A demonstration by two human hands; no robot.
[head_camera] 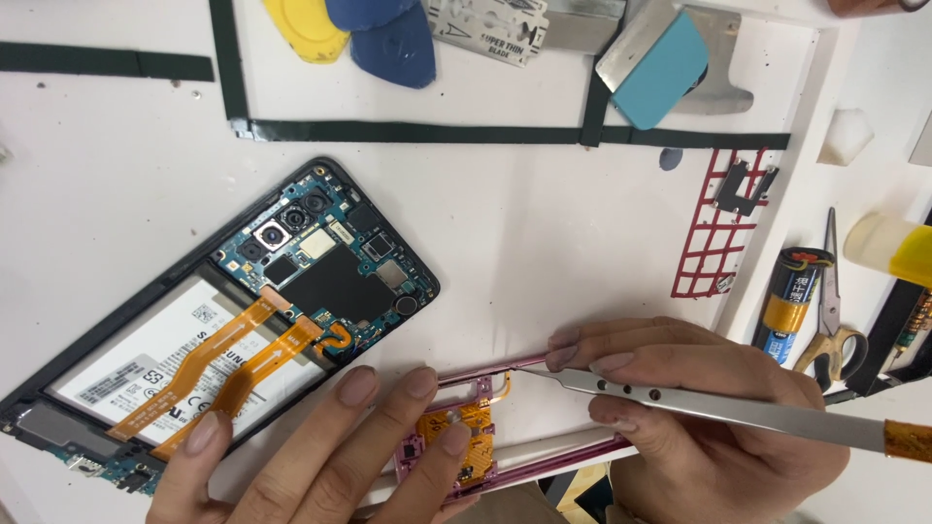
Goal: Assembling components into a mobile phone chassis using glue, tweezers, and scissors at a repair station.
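Note:
An opened phone (291,281) lies with its back off, showing the blue circuit board, camera modules, white battery and orange flex cables. My left hand (330,446) rests with fingers on the phone's lower edge and on a pink metal frame part (466,437) carrying an orange flex piece. My right hand (680,408) grips silver tweezers (699,403), their tip touching the top bar of the pink frame.
Yellow and blue plastic picks (359,34), a razor blade (485,29) and a light-blue scraper (660,68) lie at the top inside a black-taped square. A red grid sheet (718,233), scissors (830,320), a cylindrical tube (791,301) and a yellow-capped bottle (893,247) are at right.

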